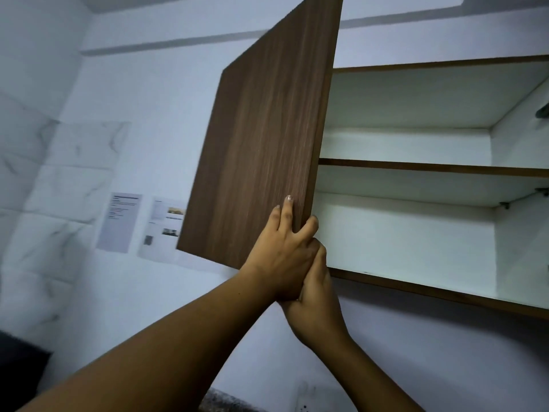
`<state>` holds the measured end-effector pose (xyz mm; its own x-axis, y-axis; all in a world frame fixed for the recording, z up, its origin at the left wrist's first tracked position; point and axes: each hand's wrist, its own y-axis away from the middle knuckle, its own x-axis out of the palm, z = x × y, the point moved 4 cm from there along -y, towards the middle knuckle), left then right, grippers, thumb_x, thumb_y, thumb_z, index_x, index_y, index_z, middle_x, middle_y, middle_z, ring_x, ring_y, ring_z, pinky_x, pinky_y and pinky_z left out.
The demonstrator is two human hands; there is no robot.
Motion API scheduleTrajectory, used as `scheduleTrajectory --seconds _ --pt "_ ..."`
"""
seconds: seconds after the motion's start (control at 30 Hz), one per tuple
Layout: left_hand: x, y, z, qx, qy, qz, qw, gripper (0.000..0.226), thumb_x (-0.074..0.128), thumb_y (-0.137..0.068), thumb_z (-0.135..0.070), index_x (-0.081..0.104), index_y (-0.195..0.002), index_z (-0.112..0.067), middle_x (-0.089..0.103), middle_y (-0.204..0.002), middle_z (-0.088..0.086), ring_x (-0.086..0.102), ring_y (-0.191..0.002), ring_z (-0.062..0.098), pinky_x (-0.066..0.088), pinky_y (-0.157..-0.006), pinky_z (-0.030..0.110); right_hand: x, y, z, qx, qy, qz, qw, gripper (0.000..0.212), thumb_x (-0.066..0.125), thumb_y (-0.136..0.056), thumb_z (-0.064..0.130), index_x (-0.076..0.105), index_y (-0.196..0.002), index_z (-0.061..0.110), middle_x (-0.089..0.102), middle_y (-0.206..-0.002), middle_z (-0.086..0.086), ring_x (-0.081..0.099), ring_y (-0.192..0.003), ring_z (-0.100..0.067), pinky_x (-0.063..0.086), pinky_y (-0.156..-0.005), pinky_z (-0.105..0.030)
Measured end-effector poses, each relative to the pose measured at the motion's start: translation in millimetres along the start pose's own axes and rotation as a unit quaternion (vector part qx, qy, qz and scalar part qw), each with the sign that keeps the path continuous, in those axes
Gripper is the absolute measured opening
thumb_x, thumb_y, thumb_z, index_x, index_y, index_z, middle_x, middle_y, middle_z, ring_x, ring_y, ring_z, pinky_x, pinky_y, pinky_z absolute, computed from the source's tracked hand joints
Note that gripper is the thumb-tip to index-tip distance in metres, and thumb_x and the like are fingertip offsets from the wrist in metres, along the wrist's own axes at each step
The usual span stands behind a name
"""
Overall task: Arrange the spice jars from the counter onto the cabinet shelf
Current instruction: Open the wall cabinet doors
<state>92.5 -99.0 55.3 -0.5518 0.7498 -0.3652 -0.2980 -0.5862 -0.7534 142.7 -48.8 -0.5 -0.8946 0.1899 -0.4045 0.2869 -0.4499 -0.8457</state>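
The brown wooden cabinet door [267, 129] is swung open to the left of the wall cabinet. My left hand [282, 251] grips the door's lower right corner, fingers on the front face and thumb around its edge. Just below, my right hand [316, 292] presses against the left hand at the same corner, with its fingers hidden behind. Inside, the white middle shelf [430, 168] and the bottom shelf [416, 257] hold nothing. No spice jars are in view.
Two printed sheets [118, 221] [162, 230] hang on the white wall, left of the door. A strip of speckled counter [225, 402] shows at the bottom edge. A dark object [20, 367] sits at the lower left. Hinge hardware [542, 191] is on the cabinet's right wall.
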Motion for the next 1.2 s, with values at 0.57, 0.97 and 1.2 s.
scheduleTrajectory --seconds 0.57,0.97,1.2 --pt "-73.7 123.1 109.3 -0.036 -0.046 0.043 0.997 0.053 0.012 -0.086 -0.038 0.05 -0.112 -0.011 0.051 -0.121 0.016 0.038 -0.128 0.042 0.038 -0.1 0.052 24.5 51.7 173.5 -0.122 -0.01 0.031 0.992 0.089 0.058 -0.083 0.02 -0.002 -0.148 0.01 0.043 -0.139 -0.009 0.048 -0.12 -0.026 0.045 -0.096 -0.038" --pt "-94.7 194.2 203.8 0.014 -0.106 -0.089 0.99 0.006 0.062 -0.077 -0.009 0.066 -0.081 -0.009 0.06 -0.071 0.002 0.049 -0.119 0.035 0.048 -0.061 0.035 91.4 45.6 272.7 -0.149 -0.058 0.009 0.987 0.086 0.066 -0.076 0.038 0.014 -0.142 0.015 0.051 -0.129 -0.003 0.055 -0.109 -0.025 0.049 -0.086 -0.037" --pt "-80.2 243.1 268.6 -0.042 -0.073 -0.058 0.995 0.02 0.077 -0.069 -0.007 0.06 -0.079 -0.002 0.065 -0.09 0.018 0.054 -0.114 0.044 0.054 -0.068 0.042 152.1 44.4 328.8 -0.144 -0.066 0.009 0.987 0.08 0.064 -0.076 0.037 0.02 -0.139 0.015 0.042 -0.132 -0.003 0.048 -0.117 -0.025 0.043 -0.092 -0.034"
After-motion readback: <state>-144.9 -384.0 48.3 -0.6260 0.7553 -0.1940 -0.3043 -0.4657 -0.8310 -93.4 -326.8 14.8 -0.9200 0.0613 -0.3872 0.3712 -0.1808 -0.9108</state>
